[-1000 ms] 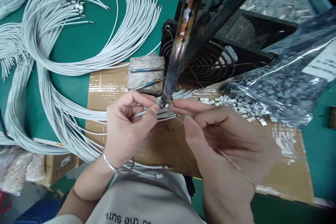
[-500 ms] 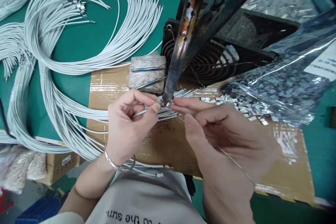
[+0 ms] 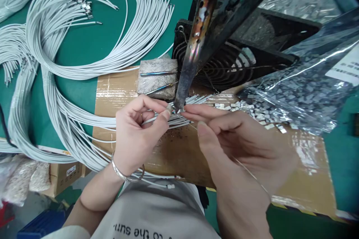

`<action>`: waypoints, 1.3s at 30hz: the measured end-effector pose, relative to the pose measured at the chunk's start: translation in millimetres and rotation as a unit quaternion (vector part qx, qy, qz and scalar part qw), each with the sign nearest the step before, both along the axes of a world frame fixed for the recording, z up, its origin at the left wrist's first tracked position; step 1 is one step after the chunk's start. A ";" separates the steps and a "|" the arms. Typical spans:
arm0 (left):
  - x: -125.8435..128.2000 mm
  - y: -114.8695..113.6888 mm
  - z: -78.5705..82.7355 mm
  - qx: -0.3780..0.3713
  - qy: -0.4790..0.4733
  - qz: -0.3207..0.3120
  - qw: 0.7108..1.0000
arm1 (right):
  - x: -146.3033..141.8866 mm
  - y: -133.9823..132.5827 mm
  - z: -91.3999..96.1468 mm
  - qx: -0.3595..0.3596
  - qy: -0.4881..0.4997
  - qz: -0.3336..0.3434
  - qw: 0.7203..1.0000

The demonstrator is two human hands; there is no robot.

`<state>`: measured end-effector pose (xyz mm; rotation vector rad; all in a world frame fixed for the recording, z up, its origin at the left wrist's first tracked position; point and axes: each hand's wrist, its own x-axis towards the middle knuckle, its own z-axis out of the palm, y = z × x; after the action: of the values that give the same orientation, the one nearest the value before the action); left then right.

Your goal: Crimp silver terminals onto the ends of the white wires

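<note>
A white cable [image 3: 150, 120] is pinched between the thumb and index finger of my left hand [image 3: 137, 130], its end close under the tip of a soldering iron [image 3: 188, 71]. The iron's dark tip points down onto a small metal terminal [image 3: 181, 109]. My right hand [image 3: 232, 142] has a thin solder wire [image 3: 249, 171] running through its curled fingers and out past the thumb. Its index fingertip reaches the terminal from the right. Other white cables [image 3: 179, 121] lie beneath both hands on brown cardboard [image 3: 182, 153]. The exact joint is partly hidden by the fingertips and the tip.
A wrapped block with two metal rods [image 3: 157, 78] sits left of the iron. Behind it stands a black fan [image 3: 224, 63]. Loose terminals [image 3: 258, 114] spill beside a plastic bag [image 3: 308, 97] on the right. Cable bundles [image 3: 112, 61] cover the green table's left side.
Almost nothing differs. My right hand has shifted very slightly, and a little more of the terminal shows beside the iron's tip. The left hand keeps its place.
</note>
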<state>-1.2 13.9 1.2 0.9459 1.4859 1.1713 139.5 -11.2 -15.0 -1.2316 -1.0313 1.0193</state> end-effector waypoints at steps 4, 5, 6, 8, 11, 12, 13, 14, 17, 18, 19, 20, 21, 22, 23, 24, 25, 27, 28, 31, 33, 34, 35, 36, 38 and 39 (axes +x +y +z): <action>0.0 0.1 0.9 -0.002 0.006 0.002 1.000 | -1.2 0.3 0.2 0.003 -0.020 -0.005 1.000; 0.2 0.2 1.1 -0.003 0.009 0.002 1.000 | -1.9 0.4 0.8 0.004 -0.023 -0.005 1.000; 0.4 0.3 1.4 -0.002 0.011 0.001 1.000 | -2.6 0.4 1.5 0.002 -0.025 -0.009 1.000; 0.9 0.7 1.8 -0.001 0.015 0.000 1.000 | -3.6 0.3 3.0 -0.008 -0.025 -0.021 0.999; 1.4 1.1 2.2 0.000 0.020 0.002 1.000 | -2.9 -0.1 3.6 -0.014 -0.025 -0.026 0.999; 1.5 1.2 2.3 -0.001 0.022 0.004 1.000 | -2.3 -0.3 3.4 -0.010 -0.028 -0.022 0.999; 1.6 1.2 2.4 -0.001 0.024 0.005 1.000 | -1.7 -0.4 3.3 -0.004 -0.031 -0.017 0.999; 1.7 1.1 2.5 -0.001 0.025 0.006 1.000 | -1.5 -0.5 3.4 0.000 -0.033 -0.013 0.999; 2.2 1.1 2.6 0.000 0.023 0.007 1.000 | -3.4 -0.4 5.8 -0.010 -0.033 -0.027 0.999; 2.4 1.2 2.6 0.000 0.021 0.006 1.000 | -4.6 -0.2 6.9 -0.017 -0.031 -0.034 0.999; 2.5 1.3 2.6 0.002 0.018 0.006 1.000 | -5.7 0.0 7.8 -0.024 -0.029 -0.040 0.999; 2.6 1.4 2.5 0.003 0.016 0.005 1.000 | -6.5 0.1 8.2 -0.027 -0.028 -0.043 0.998; 2.6 1.4 2.5 0.005 0.015 0.005 1.000 | -6.8 0.2 8.0 -0.028 -0.026 -0.045 0.998; 2.5 1.4 2.4 0.005 0.015 0.005 1.000 | -6.6 0.1 7.2 -0.024 -0.025 -0.040 0.999; 2.3 1.3 2.4 0.005 0.018 0.006 1.000 | -6.0 0.1 6.1 -0.019 -0.025 -0.034 0.999; 2.0 1.2 2.4 0.006 0.021 0.006 1.000 | -5.3 0.0 4.8 -0.012 -0.026 -0.027 0.999; 1.7 0.9 2.4 0.007 0.023 0.006 1.000 | -4.6 -0.1 3.9 -0.005 -0.029 -0.020 0.999; 1.3 0.3 2.4 0.008 0.024 0.005 1.000 | -4.1 0.0 3.3 0.000 -0.033 -0.017 0.999; 1.2 -0.1 2.3 0.008 0.024 0.004 1.000 | -4.4 0.2 3.9 -0.003 -0.033 -0.023 0.999; 1.4 -0.5 1.9 0.006 0.024 0.000 1.000 | -5.9 0.7 6.3 -0.019 -0.025 -0.041 0.999; 1.6 -0.3 1.7 0.008 0.024 0.000 1.000 | -5.6 0.5 5.9 -0.014 -0.019 -0.037 0.999; 1.7 0.0 1.7 0.009 0.025 0.001 1.000 | -4.9 0.3 4.8 -0.009 -0.018 -0.031 0.999; 1.7 0.3 1.7 0.009 0.025 0.002 1.000 | -3.9 0.0 3.3 -0.004 -0.018 -0.023 1.000; 1.7 0.7 1.8 0.009 0.026 0.004 1.000 | -2.9 -0.1 1.7 0.001 -0.017 -0.017 1.000; 1.8 1.4 1.8 0.006 0.029 0.006 1.000 | -1.6 -0.3 -0.9 0.001 -0.019 -0.009 1.000; 1.8 1.6 1.7 0.004 0.030 0.007 1.000 | -1.5 -0.3 -1.5 0.000 -0.021 -0.009 1.000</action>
<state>0.6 15.5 2.9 0.9863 1.5384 1.1691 138.0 -11.5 -16.4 -1.2648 -1.0507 0.9829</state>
